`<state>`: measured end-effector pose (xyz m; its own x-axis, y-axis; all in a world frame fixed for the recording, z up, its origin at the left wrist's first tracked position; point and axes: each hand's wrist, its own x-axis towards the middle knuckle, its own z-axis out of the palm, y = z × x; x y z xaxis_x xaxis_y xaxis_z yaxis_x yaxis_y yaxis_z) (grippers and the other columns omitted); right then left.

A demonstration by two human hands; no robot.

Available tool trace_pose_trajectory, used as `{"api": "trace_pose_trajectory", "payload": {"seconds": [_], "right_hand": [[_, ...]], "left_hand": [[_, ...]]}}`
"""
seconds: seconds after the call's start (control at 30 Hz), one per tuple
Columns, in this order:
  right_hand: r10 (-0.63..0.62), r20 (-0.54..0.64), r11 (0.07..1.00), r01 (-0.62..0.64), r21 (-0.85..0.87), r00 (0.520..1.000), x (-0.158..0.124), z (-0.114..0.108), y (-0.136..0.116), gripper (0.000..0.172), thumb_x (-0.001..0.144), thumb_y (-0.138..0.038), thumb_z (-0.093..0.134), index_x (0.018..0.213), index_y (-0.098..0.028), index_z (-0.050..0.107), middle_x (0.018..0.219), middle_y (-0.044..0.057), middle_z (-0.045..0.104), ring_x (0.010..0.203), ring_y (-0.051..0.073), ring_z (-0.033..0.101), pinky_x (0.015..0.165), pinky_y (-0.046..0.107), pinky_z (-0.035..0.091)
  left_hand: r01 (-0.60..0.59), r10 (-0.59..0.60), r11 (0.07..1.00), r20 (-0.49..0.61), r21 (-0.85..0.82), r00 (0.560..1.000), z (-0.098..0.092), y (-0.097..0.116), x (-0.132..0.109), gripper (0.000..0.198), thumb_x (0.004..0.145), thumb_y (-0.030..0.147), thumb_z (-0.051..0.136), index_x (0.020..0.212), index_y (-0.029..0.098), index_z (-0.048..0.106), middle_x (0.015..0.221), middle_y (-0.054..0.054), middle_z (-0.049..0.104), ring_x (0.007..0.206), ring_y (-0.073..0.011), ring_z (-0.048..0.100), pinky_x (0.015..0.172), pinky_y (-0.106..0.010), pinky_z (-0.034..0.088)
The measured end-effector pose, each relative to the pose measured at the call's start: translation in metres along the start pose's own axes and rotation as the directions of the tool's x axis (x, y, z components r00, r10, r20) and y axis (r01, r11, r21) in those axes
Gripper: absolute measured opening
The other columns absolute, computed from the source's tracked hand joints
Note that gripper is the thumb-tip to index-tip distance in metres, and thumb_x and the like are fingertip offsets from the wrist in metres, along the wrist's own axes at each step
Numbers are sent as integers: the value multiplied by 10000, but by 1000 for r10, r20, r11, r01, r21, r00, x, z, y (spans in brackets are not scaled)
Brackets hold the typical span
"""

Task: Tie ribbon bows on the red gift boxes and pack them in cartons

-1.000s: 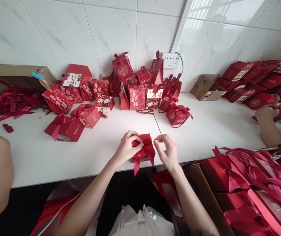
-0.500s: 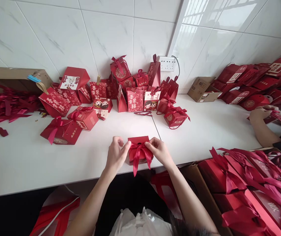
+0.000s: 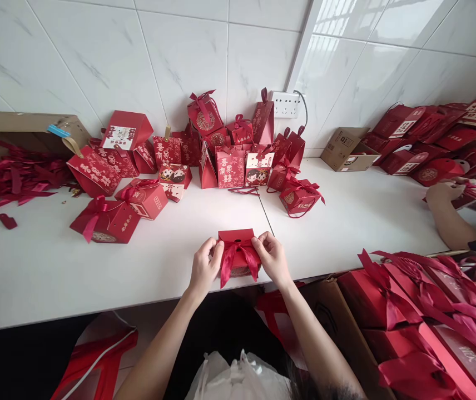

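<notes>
A small red gift box (image 3: 238,239) stands near the front edge of the white table (image 3: 75,272). A dark red ribbon (image 3: 238,258) is tied over its front, with two tails hanging down. My left hand (image 3: 204,266) pinches the ribbon's left loop, fingers closed. On the other side my right hand (image 3: 272,259) pinches the right loop, fingers closed too.
Several finished red boxes (image 3: 229,150) are heaped against the tiled wall. A cardboard box (image 3: 29,130) with loose ribbons (image 3: 16,178) lies at the left. A carton of ribboned red boxes (image 3: 425,316) stands at lower right. Another person's hand (image 3: 444,191) works at the right edge.
My hands came together onto the ribbon, and the bow now sits tighter on the box front. The arm at the left edge has gone out of view.
</notes>
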<state>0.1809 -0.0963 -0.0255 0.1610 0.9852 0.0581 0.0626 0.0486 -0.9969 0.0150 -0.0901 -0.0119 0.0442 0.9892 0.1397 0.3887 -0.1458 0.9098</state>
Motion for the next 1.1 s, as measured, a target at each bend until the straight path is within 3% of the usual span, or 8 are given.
{"api": "trace_pose_trajectory", "payload": {"seconds": [0.27, 0.4, 0.5, 0.57, 0.63, 0.7, 0.83, 1.1], "right_hand": [[15, -6, 998, -15, 57, 1000, 0, 0, 3, 450, 752, -621, 568, 631, -230, 381, 474, -72, 406, 381, 83, 358, 378, 229, 300], [-84, -110, 992, 72, -104, 990, -5, -4, -1, 408, 807, -588, 522, 664, -225, 406, 544, -50, 434, 466, 112, 435, 457, 249, 389], [-443, -117, 840, 365, -401, 889, -15, -8, -16, 382, 802, -573, 559, 886, -202, 517, 833, 52, 564, 790, 197, 568, 700, 340, 482], [-614, 174, 609, 602, -516, 770, -21, -6, -27, 531, 766, -594, 602, 1092, -181, 526, 1072, 133, 576, 1037, 266, 545, 887, 425, 433], [-614, 464, 402, 758, -513, 639, -26, 0, -31, 561, 805, -531, 605, 1214, -164, 492, 1195, 161, 571, 1156, 286, 507, 1023, 483, 305], [-607, 548, 291, 803, -521, 575, -29, 7, -28, 384, 888, -356, 566, 1215, -164, 501, 1163, 129, 622, 1145, 247, 539, 1080, 491, 198], [-735, 432, 279, 813, -511, 523, -32, 15, -9, 135, 900, -136, 525, 1009, -182, 592, 938, 45, 703, 989, 172, 627, 1050, 434, 272], [-809, 359, 270, 837, -476, 465, -43, 15, -3, 97, 870, -120, 565, 929, -192, 593, 831, 9, 705, 800, 135, 637, 994, 415, 344]], "left_hand": [[-24, 24, 1000, -37, 4, 999, 1, -5, -1, 336, 867, 353, 380, 601, 217, 227, 557, 50, 253, 504, -111, 258, 496, -236, 280], [-21, 20, 1000, -14, -23, 1000, 0, -7, 0, 353, 856, 346, 410, 594, 214, 214, 552, 53, 237, 501, -106, 258, 495, -231, 285], [-13, 14, 999, 3, -45, 1000, -2, -7, 3, 368, 848, 363, 438, 585, 211, 231, 548, 54, 248, 503, -101, 275, 500, -224, 292], [-9, 10, 998, 16, -62, 1000, -3, -7, 5, 373, 848, 393, 449, 582, 209, 262, 542, 55, 270, 506, -101, 292, 499, -222, 296], [-4, 7, 997, 27, -79, 1000, -4, -7, 6, 375, 845, 418, 459, 583, 209, 289, 538, 57, 290, 509, -100, 306, 497, -221, 299], [-3, 5, 996, 20, -93, 1000, -2, -7, 7, 377, 839, 414, 467, 581, 207, 285, 537, 59, 287, 512, -98, 305, 500, -220, 299], [10, -15, 995, -47, -102, 999, 3, -5, 6, 373, 825, 355, 478, 571, 206, 249, 540, 61, 243, 516, -95, 273, 505, -221, 283], [57, -75, 987, -117, -151, 990, 10, -5, 3, 367, 830, 330, 466, 577, 208, 230, 537, 63, 223, 502, -92, 248, 483, -222, 263]]}}
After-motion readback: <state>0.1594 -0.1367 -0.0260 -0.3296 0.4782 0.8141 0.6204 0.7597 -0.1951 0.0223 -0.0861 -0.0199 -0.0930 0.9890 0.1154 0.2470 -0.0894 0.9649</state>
